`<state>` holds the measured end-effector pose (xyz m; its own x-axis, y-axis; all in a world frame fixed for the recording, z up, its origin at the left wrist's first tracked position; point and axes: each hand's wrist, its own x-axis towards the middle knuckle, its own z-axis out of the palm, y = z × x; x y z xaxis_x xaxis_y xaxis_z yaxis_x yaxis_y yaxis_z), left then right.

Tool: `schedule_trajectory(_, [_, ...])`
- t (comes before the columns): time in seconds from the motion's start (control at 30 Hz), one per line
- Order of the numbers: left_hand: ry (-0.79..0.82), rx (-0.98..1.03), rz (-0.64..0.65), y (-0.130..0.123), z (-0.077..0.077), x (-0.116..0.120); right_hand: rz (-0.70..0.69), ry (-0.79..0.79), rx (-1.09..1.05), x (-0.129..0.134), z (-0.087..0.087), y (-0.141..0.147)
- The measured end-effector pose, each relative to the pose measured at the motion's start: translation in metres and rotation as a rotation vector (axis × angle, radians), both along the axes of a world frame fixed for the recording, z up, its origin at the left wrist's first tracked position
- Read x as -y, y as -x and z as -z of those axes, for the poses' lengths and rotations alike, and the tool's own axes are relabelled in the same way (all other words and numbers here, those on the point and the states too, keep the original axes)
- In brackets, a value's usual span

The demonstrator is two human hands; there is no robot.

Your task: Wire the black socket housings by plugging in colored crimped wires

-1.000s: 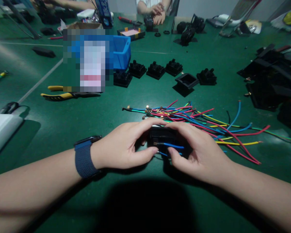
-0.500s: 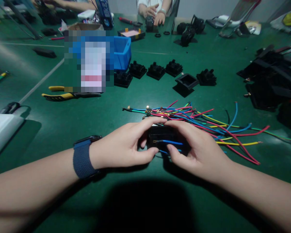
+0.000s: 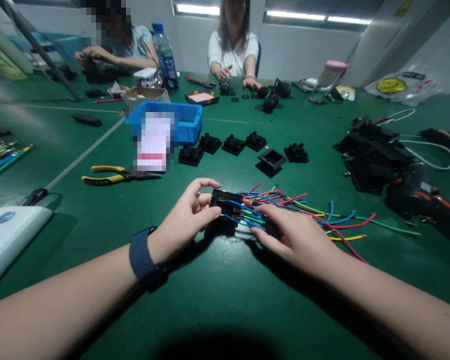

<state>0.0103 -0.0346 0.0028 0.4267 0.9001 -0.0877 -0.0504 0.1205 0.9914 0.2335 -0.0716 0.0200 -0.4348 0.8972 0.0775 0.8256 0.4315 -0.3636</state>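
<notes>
My left hand [image 3: 197, 210] grips a black plastic socket-like housing [image 3: 228, 207] by its left end, thumb in front and fingers behind. Short blue and green wires [image 3: 249, 217] with metal end terminals run from the housing toward my right hand [image 3: 296, 230]. That hand is curled around the far ends of these wires and a dark part in its palm, mostly hidden by the fingers. Behind both hands lies a loose bundle of red, blue, yellow and green wires [image 3: 337, 220] on the green table.
Several black socket parts [image 3: 233, 144] and a square black frame [image 3: 272, 160] lie beyond my hands. Yellow-handled pliers [image 3: 105, 175], a phone [image 3: 155, 140] and a blue bin [image 3: 189, 122] are left. Black housings [image 3: 371, 155] sit right. Two people [image 3: 234, 50] work opposite.
My hands have moved apart, and the housing now shows between them with wires stretching across. The view has tilted up, bringing the people opposite further into sight.
</notes>
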Motion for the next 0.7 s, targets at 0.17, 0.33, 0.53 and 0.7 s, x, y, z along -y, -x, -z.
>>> schedule_trajectory(0.17, [-0.019, 0.075, 0.006, -0.001, 0.000, 0.000, -0.049, 0.120, -0.068, -0.006, -0.012, -0.006])
schedule_trajectory(0.33, [-0.122, 0.036, 0.074, -0.002, 0.001, 0.005, 0.207, 0.080, -0.696, -0.012, -0.023, -0.020])
schedule_trajectory(0.53, [-0.378, -0.326, 0.230, -0.003, -0.005, 0.012, 0.385, 0.216, -1.280, -0.028, -0.066, -0.055])
schedule_trajectory(0.7, [-0.559, -0.454, 0.240, -0.003, -0.007, 0.011, 0.393, -0.139, -0.901, -0.022, -0.086, -0.086])
